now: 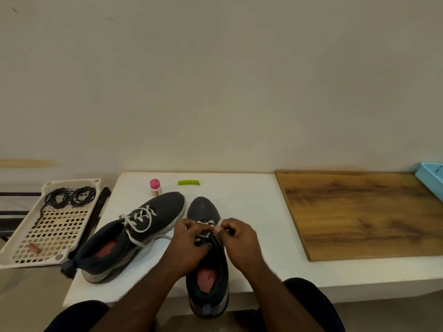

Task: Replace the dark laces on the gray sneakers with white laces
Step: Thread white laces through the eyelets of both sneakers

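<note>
Two dark gray sneakers stand on a white table [251, 195]. The left sneaker [134, 236] lies angled, threaded with a white lace [140, 219] whose loose ends trail over its side. The right sneaker [207, 259] points away from me with its heel over the table's front edge. Both hands work over its eyelets. My left hand [189, 243] pinches the white lace [206, 222] on the left side of the tongue. My right hand [236, 238] pinches the lace end at the right side. The dark laces [69, 196] lie coiled in a tray.
A cream perforated tray [51, 236] sits off the table's left side with a small reddish piece in it. A pink-capped bottle [155, 186] and a green clip [189, 182] lie behind the sneakers. A wooden board [359, 212] covers the right; a blue container [431, 176] is at the far right edge.
</note>
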The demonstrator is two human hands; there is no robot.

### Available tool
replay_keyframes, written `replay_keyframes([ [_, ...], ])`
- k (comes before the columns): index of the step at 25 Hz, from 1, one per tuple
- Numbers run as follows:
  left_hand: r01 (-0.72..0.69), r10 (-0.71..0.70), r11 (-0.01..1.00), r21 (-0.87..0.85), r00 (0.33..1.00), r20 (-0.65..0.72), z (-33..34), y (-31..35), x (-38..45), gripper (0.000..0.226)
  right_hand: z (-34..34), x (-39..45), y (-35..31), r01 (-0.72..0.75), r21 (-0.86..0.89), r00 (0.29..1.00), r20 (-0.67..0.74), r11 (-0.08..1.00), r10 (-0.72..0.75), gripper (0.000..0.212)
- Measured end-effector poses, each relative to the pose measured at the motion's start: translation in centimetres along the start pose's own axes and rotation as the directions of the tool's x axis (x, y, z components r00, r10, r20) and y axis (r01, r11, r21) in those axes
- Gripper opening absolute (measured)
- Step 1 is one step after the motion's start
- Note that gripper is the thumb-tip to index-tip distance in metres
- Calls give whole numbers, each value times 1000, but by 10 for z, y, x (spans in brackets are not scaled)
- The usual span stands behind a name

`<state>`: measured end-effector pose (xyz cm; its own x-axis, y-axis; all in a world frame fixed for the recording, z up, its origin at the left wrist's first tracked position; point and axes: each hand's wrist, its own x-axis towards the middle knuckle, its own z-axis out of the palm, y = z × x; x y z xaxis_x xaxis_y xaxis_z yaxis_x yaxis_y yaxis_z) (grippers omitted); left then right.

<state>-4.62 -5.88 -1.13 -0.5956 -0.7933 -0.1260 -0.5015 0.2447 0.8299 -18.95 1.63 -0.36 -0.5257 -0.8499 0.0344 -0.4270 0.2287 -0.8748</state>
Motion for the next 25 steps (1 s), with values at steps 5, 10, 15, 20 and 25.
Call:
replay_keyframes([
  [5,8,-8,1000,5,1000,10,1,-2,3,37,-7,3,-1,-87,239,996,11,967,87,7],
  [10,11,-11,1000,15,1000,5,1,-4,4,35,-5,2,-9,-65,169,998,1,984,65,9],
  [15,-4,4,1000,29,1000,-4,2,-5,4,36,-14,3,-5,-182,179,983,25,967,181,9],
  [20,-34,34,999,5,999,-3,2,-5,2,38,0,-3,-5,-237,-66,964,107,969,243,35],
  [25,-45,44,999,28,999,15,2,-4,2,41,6,0,-10,-245,130,969,-9,961,248,38],
])
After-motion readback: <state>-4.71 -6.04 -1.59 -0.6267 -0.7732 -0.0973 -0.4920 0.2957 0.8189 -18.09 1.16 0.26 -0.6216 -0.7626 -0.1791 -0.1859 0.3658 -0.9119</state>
